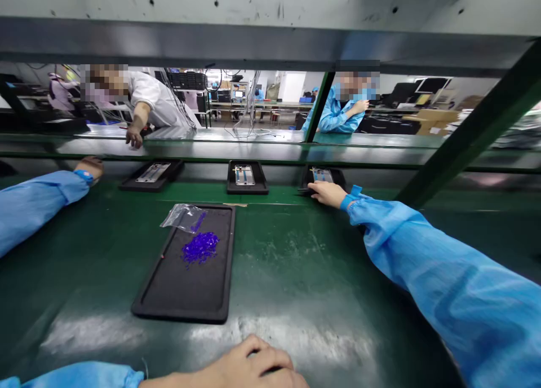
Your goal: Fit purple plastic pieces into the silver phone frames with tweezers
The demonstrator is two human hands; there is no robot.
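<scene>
- Showing at far left: a co-worker's hand [91, 166], its grip unclear.
- Left tray [174, 172]: one metal frame [153, 172].
- Large black tray [183, 298]: heaped purple pieces [200, 247]; a clear bag [181, 216] overhangs its edge.
- Middle tray [247, 190]: another metal frame [245, 175].
- Left hand [257, 365]: loosely open on the tabletop [287, 286], nothing visible in it.
- Right hand [328, 194]: at the right tray [340, 178], which holds a third frame [322, 175]; whether it grips, I cannot tell. Handling the tray level should keep its frame from sliding.

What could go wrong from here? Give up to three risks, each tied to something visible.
The left hand lies near the large black tray; a bump might scatter the loose purple pieces.
The clear bag overhangs that tray's rim, so it could slip off.
The right hand is at a small black tray; an uneven pull might shift the silvery part inside.
</scene>
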